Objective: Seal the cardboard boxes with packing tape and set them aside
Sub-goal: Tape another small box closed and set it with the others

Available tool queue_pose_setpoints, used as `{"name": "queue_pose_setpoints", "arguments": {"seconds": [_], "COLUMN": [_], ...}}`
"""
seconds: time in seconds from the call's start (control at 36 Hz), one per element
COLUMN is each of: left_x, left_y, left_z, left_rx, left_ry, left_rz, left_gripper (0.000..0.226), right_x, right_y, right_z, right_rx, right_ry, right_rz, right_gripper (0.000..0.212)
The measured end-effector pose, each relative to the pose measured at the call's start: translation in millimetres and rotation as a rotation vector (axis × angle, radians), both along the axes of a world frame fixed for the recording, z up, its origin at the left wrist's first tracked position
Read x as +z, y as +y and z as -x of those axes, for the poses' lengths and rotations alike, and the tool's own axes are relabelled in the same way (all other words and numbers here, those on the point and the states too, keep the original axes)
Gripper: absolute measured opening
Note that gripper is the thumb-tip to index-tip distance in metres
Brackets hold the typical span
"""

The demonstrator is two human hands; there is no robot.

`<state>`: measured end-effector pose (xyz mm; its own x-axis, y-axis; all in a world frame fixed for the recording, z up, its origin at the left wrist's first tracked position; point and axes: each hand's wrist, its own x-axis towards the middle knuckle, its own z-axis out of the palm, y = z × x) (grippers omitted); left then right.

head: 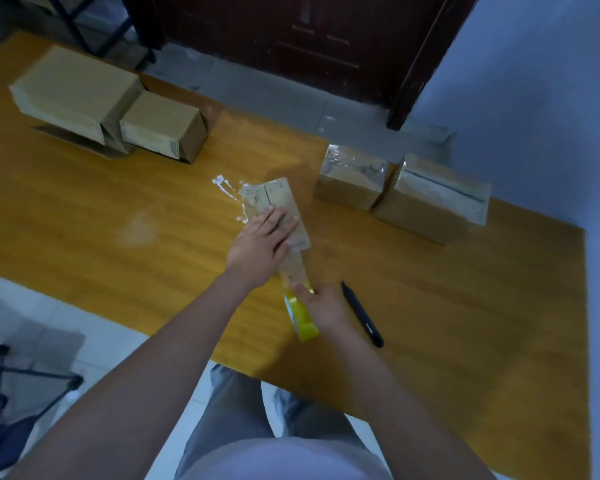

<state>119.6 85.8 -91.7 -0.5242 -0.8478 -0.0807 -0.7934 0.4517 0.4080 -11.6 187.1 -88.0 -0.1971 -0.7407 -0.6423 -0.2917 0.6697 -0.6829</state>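
A small flat cardboard box (272,199) lies in the middle of the wooden table (118,209), with clear tape across its top. My left hand (262,239) presses flat on the box's near half, fingers straight. A strip of clear tape (293,271) runs from the box's near end down to a yellow tape roll (303,320), which my right hand (321,303) grips just in front of the box. Loose crumpled tape (227,188) sticks out at the box's far left corner.
Two taped boxes (350,181) (437,199) stand at the right near the table's far edge. Two boxes with open flaps (70,91) (163,124) sit at the far left. A black pen-like tool (362,313) lies right of my right hand. A folding chair (7,375) stands at lower left.
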Motion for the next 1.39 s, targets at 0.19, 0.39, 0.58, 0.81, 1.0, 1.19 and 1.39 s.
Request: {"name": "queue_pose_setpoints", "arguments": {"seconds": [0.19, 0.39, 0.58, 0.81, 1.0, 1.19, 1.39], "left_x": [-2.8, 1.6, 3.6, 5.7, 10.7, 22.6, 25.9], "left_y": [2.6, 21.5, 47.6, 48.4, 47.6, 46.3, 45.5], "left_z": [1.7, 5.0, -6.7, -7.3, -3.0, 2.4, 6.6], "left_rx": [0.065, 0.076, -0.048, -0.058, -0.058, -0.048, -0.067], "left_ry": [0.256, 0.237, -0.14, -0.233, -0.337, -0.416, -0.458], "left_rz": [0.053, 0.288, 0.044, 0.055, 0.075, 0.027, 0.021], "left_gripper": [0.04, 0.029, 0.092, 0.115, 0.113, 0.113, 0.113], "right_x": [-14.1, -16.7, -7.3, -20.1, -53.6, -30.3, 30.3], "right_y": [13.3, 11.7, 18.1, 26.3, 55.1, 29.0, -15.3], "right_z": [-8.0, -6.7, -3.6, 25.0, 87.6, 114.2, 100.9], "right_rx": [-0.03, -0.068, -0.11, -0.135, 0.308, 0.371, 0.903], "right_ry": [0.152, 0.066, -0.064, 0.27, 0.736, 0.529, 0.711], "right_rz": [0.066, 0.082, 0.134, 0.217, 0.04, 0.199, 0.527], "right_gripper": [0.049, 0.049, 0.058, 0.056, 0.036, 0.035, 0.032]}}
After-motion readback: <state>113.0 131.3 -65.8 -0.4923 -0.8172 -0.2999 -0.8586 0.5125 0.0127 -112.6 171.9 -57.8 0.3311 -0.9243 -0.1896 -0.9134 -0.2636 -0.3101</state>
